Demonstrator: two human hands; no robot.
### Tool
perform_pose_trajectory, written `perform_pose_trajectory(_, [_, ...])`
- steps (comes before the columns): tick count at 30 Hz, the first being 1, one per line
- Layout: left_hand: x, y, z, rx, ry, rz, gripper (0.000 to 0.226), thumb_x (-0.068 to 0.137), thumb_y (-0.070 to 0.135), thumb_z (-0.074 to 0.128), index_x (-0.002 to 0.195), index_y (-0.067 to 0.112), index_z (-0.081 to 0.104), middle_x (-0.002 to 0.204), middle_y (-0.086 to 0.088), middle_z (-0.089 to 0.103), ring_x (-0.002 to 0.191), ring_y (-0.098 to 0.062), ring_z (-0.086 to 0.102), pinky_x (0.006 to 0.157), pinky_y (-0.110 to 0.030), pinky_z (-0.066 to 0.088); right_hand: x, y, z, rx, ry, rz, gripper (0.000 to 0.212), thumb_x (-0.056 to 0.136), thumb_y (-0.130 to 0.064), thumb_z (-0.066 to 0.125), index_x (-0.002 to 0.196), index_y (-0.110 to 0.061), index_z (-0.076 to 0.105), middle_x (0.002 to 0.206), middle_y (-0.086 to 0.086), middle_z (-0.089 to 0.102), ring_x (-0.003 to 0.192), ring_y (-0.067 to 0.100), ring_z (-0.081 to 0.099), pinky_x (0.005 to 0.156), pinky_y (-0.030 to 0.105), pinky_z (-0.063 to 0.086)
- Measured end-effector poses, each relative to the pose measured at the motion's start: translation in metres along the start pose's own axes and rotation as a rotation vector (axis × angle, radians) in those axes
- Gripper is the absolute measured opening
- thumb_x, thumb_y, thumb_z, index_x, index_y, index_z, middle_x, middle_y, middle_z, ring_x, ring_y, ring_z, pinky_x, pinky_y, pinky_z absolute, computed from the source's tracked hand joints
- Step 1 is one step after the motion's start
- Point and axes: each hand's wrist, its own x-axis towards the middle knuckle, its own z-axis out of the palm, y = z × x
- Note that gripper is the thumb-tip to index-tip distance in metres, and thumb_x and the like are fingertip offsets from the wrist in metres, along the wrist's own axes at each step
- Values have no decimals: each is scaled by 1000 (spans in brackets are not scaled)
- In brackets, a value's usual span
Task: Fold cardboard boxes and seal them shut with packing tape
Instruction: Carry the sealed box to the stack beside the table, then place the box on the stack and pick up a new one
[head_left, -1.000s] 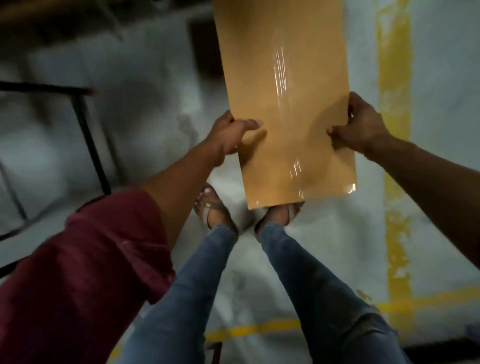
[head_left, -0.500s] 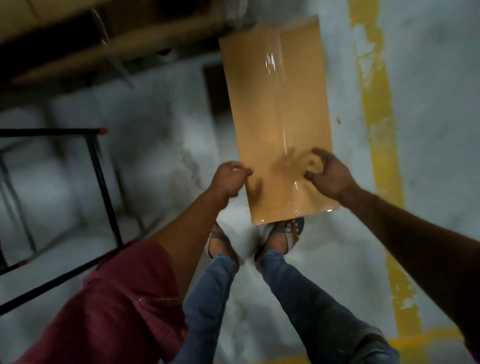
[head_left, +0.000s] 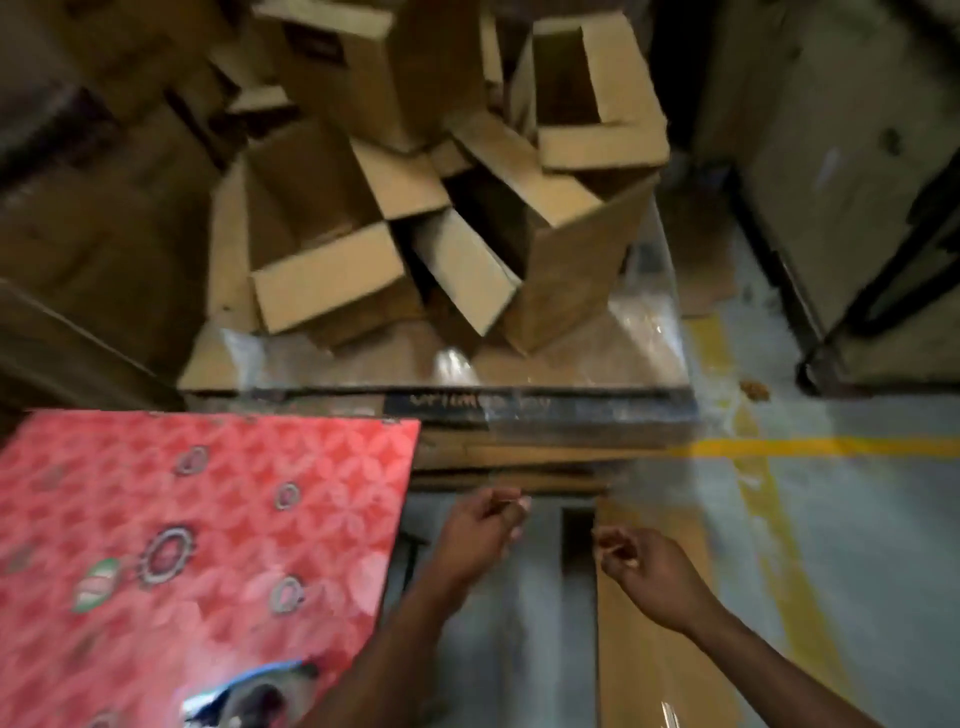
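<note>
Reaching forward over the grey concrete floor (head_left: 857, 519), both hands hang in the air with nothing in them. The left hand (head_left: 480, 530) has its fingers loosely curled, thumb near the fingertips, and I see no object in its grip; the right hand (head_left: 644, 566) is likewise loosely curled and holds nothing, though the blur makes fine detail hard to read. Below the right hand lies a flat, taped brown cardboard box (head_left: 649, 665), resting on the floor and running toward the bottom edge of the view; neither hand touches it. My judgement is that this piece is set down and the hands are free for the next one.

Ahead, a heap of open brown cardboard boxes (head_left: 415, 218) sits tumbled on a plastic-wrapped stack of flat cardboard (head_left: 571, 358), flaps up and mouths open, lying at all angles, which suggests they are thrown there as finished or waiting work rather than stacked with care. To the left is a red patterned worktop (head_left: 197, 530), and at its near edge a roll of tape with a blue rim (head_left: 254, 691) seems to lie, partly out of view and blurred. Yellow painted lines (head_left: 769, 519) cross the floor on the right.

The next move probably calls for a fresh flat box from the stack.
</note>
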Motion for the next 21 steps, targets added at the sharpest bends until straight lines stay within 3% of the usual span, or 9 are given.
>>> perform_pose_trajectory(2, [-18,49,-51,-25,53,86,14,99,20,71,113,15,71,86,0,72,73,-15,66,55,-21,46,12,-65,-20,-2,60,-73,22,93,-20,74,113,-30,71,103,-15,72,97,0,69,86,13,52])
perform_pose_trajectory(6, [-49,110,-144,-76,112,205,14,98,24,73,112,19,73,93,0,76,76,-11,71,66,-28,52,29,-177,-34,39,145,-160,21,94,-20,74,112,-30,70,101,-13,73,93,-2,67,73,3,46])
perform_pose_trajectory(12, [-75,109,-255,-163,152,265,15,99,23,72,113,20,73,99,-2,79,81,-16,72,72,-34,51,34,-281,11,77,180,-198,17,91,-23,79,106,-27,73,95,-11,76,88,-2,69,69,5,46])
perform_pose_trajectory(14, [-83,96,-281,-212,171,245,16,98,26,73,113,21,73,104,-3,79,83,-18,74,72,-35,53,32,-297,39,74,159,-201,17,87,-18,82,102,-23,76,91,-7,78,86,2,72,76,13,53])
perform_pose_trajectory(17, [-78,75,-308,-289,167,191,16,98,21,72,114,19,73,109,-8,78,85,-22,75,71,-34,52,42,-308,77,29,48,-214,21,84,-14,84,101,-22,76,92,-3,79,92,16,75,85,36,60])
perform_pose_trajectory(21, [-38,69,-335,-385,233,100,11,100,17,69,111,17,71,108,-12,77,79,-24,73,72,-34,50,108,-344,102,-107,-54,-213,19,87,-23,79,106,-23,76,94,-7,77,90,6,73,88,37,60])
